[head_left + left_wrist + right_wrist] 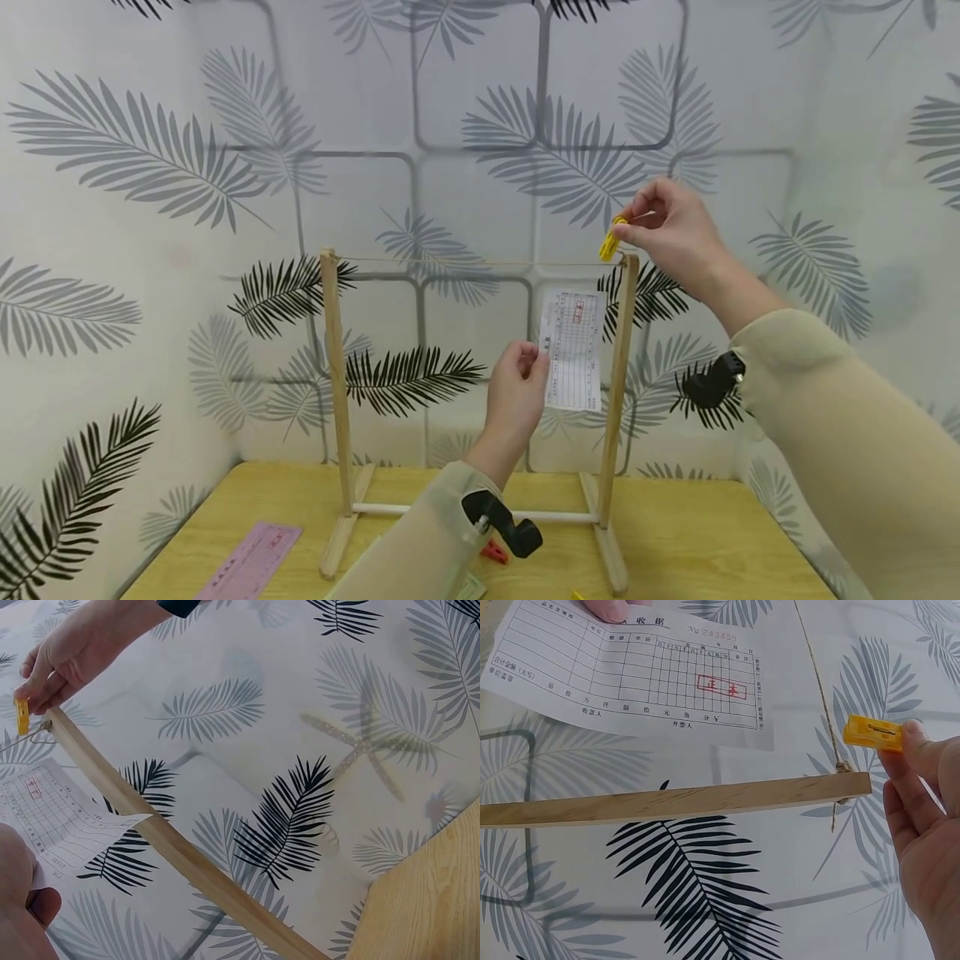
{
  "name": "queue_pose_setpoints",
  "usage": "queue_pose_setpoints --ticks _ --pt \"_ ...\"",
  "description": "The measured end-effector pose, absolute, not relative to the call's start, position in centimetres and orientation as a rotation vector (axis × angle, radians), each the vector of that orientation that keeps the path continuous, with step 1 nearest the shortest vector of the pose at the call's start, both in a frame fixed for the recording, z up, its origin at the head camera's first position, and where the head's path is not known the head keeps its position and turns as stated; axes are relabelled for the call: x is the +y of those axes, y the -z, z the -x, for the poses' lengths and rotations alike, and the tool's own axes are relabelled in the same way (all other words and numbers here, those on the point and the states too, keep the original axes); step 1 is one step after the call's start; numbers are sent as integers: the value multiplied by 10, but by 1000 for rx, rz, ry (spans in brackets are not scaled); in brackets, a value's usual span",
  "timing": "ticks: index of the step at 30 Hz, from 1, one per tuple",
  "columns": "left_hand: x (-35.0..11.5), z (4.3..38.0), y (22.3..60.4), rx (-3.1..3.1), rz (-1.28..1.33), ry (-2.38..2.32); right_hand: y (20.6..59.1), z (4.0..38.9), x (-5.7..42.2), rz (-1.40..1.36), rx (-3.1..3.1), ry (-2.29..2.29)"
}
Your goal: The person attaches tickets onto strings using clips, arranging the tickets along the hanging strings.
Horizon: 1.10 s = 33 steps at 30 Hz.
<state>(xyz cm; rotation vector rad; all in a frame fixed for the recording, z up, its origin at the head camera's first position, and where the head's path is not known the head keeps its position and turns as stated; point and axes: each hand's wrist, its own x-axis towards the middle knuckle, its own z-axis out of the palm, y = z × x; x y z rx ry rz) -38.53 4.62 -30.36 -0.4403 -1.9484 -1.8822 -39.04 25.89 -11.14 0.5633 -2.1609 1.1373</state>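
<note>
The wooden frame stands on the surface, and a thin cord is stretched between the tops of its two posts. Near the right post of the frame, lower than the cord, is the white paper slip, which carries a printed table and a red stamp; in the left wrist view, its corner overlaps this post. The left hand pinches the slip at its left edge, the thumb and fingers closed on the paper. The right hand is beside the top of the same post, and its thumb and fingers are closed on the yellow clip. This clip is very near the cord, but I cannot tell if they touch. To the left of the frame lies the pink slip, and between the frame's feet, partly behind the left sleeve, lies the red clip
</note>
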Motion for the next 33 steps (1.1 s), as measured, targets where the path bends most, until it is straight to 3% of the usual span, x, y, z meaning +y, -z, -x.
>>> queue_pose_setpoints --ticks 33 --pt "58 399 292 -1930 457 1857 113 397 245 -554 -2257 -1072"
